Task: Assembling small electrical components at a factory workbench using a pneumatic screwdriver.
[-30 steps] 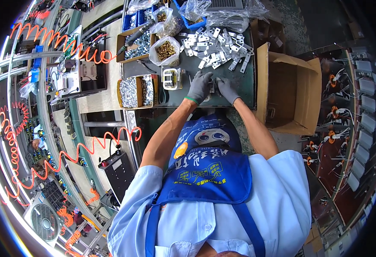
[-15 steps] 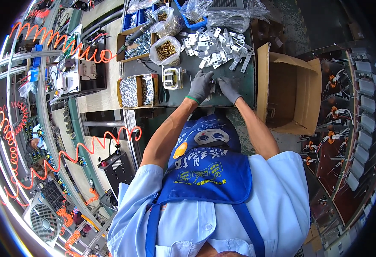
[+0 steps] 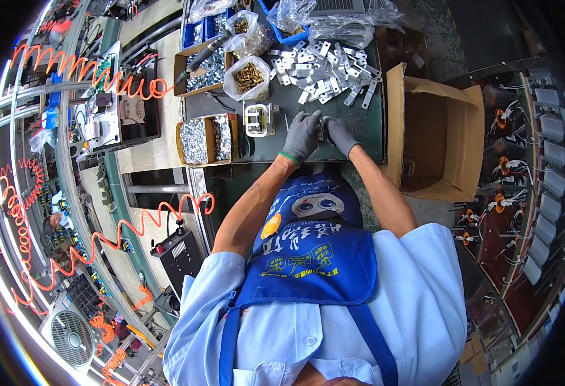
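Note:
My left hand (image 3: 303, 136), in a grey glove with a green cuff, rests at the near side of the dark worktop with its fingers curled together. Close beside it, my right hand (image 3: 341, 136), also gloved in grey, has its fingers bent in toward the left fingertips. A small metallic piece (image 3: 321, 132) shows in the narrow gap between both hands, mostly covered by the fingers, so its kind is unclear. Left of my hands stands a white-framed, boxy part (image 3: 259, 120). Beyond them lies a loose pile of flat metal brackets with holes (image 3: 327, 71).
Nearby stand an open bag of brass-coloured fittings (image 3: 249, 78), a divided cardboard box of small metal parts (image 3: 206, 139), and a box of bluish screws (image 3: 205, 67) with a dark tool across it. A large open carton (image 3: 433, 132) adjoins the worktop's right edge. Orange coiled hoses hang at left.
My right hand has shifted slightly left and nearer to me, closing in on the left hand. The left hand stays almost in place. The pile and boxes look unchanged.

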### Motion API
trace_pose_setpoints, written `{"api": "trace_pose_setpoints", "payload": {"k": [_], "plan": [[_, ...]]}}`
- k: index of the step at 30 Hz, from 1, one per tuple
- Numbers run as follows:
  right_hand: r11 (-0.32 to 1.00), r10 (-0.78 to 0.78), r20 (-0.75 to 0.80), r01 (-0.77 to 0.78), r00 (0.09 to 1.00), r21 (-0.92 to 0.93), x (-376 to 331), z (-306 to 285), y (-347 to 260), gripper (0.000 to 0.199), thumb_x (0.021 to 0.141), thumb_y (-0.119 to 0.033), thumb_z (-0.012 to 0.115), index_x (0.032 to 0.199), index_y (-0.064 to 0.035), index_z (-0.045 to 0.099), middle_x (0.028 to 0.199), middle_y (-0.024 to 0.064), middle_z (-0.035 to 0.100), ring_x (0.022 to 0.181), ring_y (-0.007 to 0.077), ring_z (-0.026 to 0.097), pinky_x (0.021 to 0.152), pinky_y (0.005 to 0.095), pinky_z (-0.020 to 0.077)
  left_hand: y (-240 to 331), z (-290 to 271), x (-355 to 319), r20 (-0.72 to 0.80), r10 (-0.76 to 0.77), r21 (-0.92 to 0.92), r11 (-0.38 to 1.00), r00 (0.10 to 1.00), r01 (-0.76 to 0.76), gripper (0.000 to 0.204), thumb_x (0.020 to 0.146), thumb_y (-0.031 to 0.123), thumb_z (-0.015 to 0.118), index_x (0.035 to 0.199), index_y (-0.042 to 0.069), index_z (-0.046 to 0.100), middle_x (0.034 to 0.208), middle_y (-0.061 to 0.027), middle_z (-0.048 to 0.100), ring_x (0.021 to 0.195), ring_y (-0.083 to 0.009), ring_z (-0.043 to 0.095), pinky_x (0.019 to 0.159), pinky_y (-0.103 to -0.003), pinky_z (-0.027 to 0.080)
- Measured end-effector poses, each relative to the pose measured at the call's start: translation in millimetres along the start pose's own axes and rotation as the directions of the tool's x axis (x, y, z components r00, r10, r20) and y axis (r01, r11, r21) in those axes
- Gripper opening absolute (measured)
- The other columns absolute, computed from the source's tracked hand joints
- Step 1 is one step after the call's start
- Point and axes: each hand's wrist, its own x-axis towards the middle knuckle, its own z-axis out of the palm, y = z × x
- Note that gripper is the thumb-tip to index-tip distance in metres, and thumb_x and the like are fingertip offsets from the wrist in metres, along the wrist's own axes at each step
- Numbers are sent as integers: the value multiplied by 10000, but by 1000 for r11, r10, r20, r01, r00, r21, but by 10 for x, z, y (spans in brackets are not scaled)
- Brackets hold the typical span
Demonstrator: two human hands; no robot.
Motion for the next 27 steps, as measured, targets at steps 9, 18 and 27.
{"api": "trace_pose_setpoints", "payload": {"k": [9, 18, 27], "plan": [[976, 87, -296, -141, 951, -167, 257, -416, 230, 456, 850, -458, 595, 748, -16, 640, 632, 146, 632, 586, 317, 641, 528, 404, 484, 38, -256, -217, -96, -81, -5, 997, 992, 81, 481, 727, 50, 617, 1197, 23, 518, 1071, -167, 593, 1047, -355, 523, 923, -430, 428], [853, -229, -629, -158, 743, -497, 628, -1008, 70, 436, 767, -364, 721, 1011, -29, 586, 963, 197, 663, 896, 383, 635, 749, 470, 491, -219, -474, -563, -94, -264, 10, 964, 960, 266, 400, 754, 25, 611, 1150, 50, 555, 1079, -158, 587, 1032, -347, 536, 903, -411, 451], [850, -137, -536, -179, 833, -496, 777, -1008, -29, 287, 762, -307, 703, 913, -65, 671, 926, 184, 678, 878, 358, 648, 745, 429, 503, -362, -580, -710, -149, -321, -11, 946, 935, 323, 374, 761, 19, 602, 1131, 64, 569, 1052, -148, 598, 1020, -344, 542, 880, -412, 460]]}}
